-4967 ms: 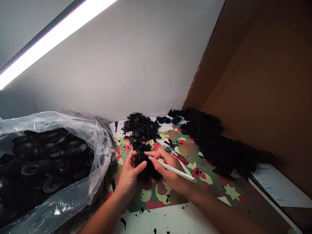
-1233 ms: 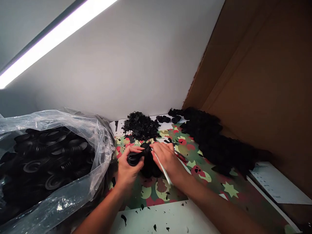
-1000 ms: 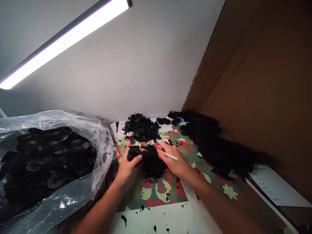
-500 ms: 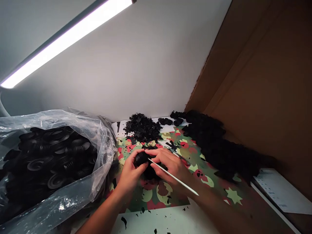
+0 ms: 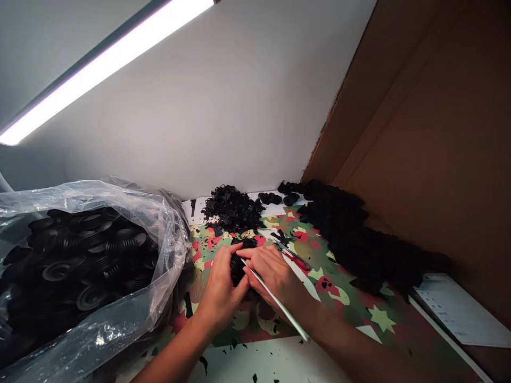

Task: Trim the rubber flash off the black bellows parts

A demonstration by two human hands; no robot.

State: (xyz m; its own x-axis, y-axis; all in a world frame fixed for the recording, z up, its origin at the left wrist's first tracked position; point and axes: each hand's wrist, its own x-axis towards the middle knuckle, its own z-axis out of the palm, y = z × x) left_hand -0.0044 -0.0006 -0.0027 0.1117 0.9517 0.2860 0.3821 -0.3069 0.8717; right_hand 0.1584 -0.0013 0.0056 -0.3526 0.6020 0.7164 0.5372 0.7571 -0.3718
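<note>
Between the thumb and fingers of my left hand [image 5: 221, 287] is a black ribbed rubber bellows [image 5: 236, 270], partly covered by both hands. My right hand [image 5: 275, 274] is closed around a thin white stick [image 5: 285, 314]. The stick's upper end meets the bellows, and its other end points down to the right past my wrist. What the tip does to the rubber is hidden by my fingers. Other black rubber, partly hidden, lies just behind and under my hands. A slim metal tool [image 5: 293, 256] rests on the patterned sheet, just beyond my right hand.
At left, a clear plastic bag [image 5: 170, 266] holds many black ribbed bellows [image 5: 91, 260]. Black rubber scraps [image 5: 233, 207] are heaped by the wall. A long black pile [image 5: 343, 223] runs along the cardboard [image 5: 431, 159] at right, near a white printed sheet [image 5: 463, 314].
My hands have drawn closer together, and the bellows has turned and is more covered. The stick now slopes more steeply, its lower end moved left and down.
</note>
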